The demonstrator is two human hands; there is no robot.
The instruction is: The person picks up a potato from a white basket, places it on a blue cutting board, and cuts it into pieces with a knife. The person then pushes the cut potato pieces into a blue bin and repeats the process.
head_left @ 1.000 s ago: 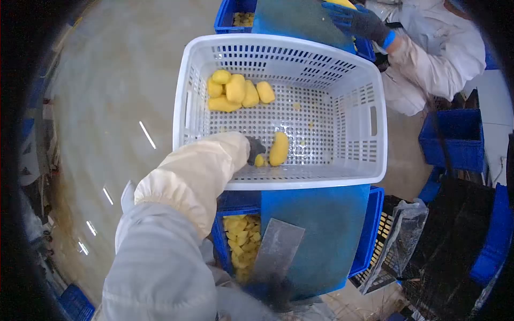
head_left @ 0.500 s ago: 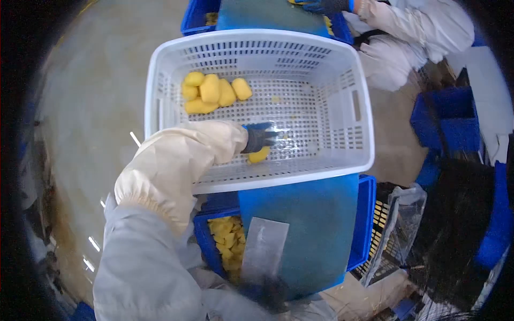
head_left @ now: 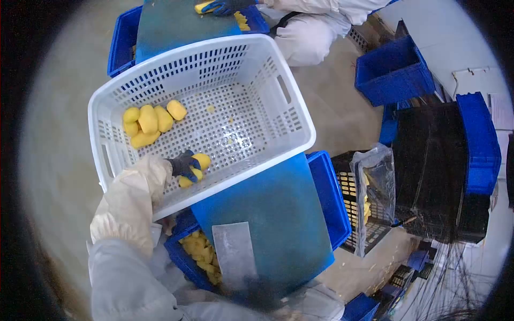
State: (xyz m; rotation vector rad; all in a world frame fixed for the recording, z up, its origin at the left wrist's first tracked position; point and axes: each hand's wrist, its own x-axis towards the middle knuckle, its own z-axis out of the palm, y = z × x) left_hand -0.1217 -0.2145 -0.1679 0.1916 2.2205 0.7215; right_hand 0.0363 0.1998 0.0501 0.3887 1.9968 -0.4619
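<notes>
My left hand (head_left: 184, 165), in a dark glove with blue fingertips, is inside the near left part of a white perforated basket (head_left: 230, 184). Its fingers curl over a peeled yellow potato (head_left: 196, 174), with further potatoes (head_left: 202, 160) against the hand. Several more peeled potatoes (head_left: 148, 120) lie piled at the basket's left end. Below the basket, a flat grey metal blade (head_left: 234, 254) rests on a blue-green board (head_left: 278, 214). A dark smear covers the blade's lower end; whether my right hand is there cannot be made out.
Yellow pieces fill a blue bin (head_left: 201, 257) left of the board; another blue bin (head_left: 329, 198) sits under its right side. A black crate (head_left: 348, 208) with clear plastic stands further right. Across the basket, a co-worker's gloved hand (head_left: 227, 6) holds something yellow over another board (head_left: 182, 27).
My left hand has moved left and nearer within the basket, its fingers now curled over potatoes. The view has turned and shifted right. The blade still lies on the board.
</notes>
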